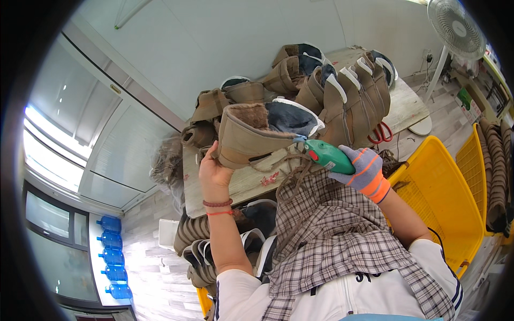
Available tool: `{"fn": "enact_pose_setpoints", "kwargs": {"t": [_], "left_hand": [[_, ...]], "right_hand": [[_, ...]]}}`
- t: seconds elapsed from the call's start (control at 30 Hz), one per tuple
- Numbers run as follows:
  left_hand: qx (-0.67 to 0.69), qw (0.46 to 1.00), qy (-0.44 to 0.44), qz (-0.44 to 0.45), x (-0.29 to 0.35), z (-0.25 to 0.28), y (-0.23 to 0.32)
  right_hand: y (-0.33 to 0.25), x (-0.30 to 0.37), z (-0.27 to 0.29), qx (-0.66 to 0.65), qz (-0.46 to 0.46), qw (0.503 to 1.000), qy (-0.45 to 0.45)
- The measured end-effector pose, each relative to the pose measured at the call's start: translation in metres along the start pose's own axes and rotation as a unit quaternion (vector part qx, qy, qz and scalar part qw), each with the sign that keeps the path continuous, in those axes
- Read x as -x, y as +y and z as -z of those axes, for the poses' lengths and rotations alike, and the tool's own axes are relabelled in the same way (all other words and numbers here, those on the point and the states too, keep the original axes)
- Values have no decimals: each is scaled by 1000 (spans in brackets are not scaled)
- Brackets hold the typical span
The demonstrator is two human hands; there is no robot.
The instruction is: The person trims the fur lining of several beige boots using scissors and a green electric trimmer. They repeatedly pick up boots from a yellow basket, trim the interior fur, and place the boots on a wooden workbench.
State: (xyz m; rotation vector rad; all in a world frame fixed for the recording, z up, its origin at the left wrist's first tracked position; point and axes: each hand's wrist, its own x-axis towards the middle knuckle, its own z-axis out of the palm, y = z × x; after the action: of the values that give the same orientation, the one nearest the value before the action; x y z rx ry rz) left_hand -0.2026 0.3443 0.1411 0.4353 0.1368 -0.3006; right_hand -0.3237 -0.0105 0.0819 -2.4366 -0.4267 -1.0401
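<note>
A brown boot upper [243,144] with brown fleece and dark blue lining is held up over the table, its opening facing up. My bare left hand [214,170] is closed on its left end. My right hand [364,170], in a grey and orange glove, is wrapped round a green handheld power tool [331,156] with a red button. The tool's front end meets the right edge of the upper, beside a small light-blue bit. What the tip does there is too small to tell. Laces [294,170] hang below the upper.
More boot uppers [342,101] crowd the wooden table [412,109], with red-handled scissors [381,132] beside them. Yellow baskets [439,198] stand at the right, and a white fan [458,29] behind. Several uppers [201,230] lie below the table. Blue water jugs [113,257] line the left.
</note>
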Motion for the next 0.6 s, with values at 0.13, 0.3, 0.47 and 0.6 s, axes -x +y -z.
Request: {"fn": "enact_pose_setpoints", "kwargs": {"t": [0.13,0.3,0.47,0.6], "left_hand": [[14,1000,-14,7,2,0,-6],[0,1000,-17,23,4,-5,-12],[-15,1000,-21,-11,16,-19,-31],[-13,995,-69,-66,32,-31,-48]], "right_hand": [[0,-1,1,-17,18,1000,13],[-2,-3,-2,-42,19,999,1],[-10,-6,-6,-74,7,997,5],[-20,-15,-3,-106,-8,994,2]]}}
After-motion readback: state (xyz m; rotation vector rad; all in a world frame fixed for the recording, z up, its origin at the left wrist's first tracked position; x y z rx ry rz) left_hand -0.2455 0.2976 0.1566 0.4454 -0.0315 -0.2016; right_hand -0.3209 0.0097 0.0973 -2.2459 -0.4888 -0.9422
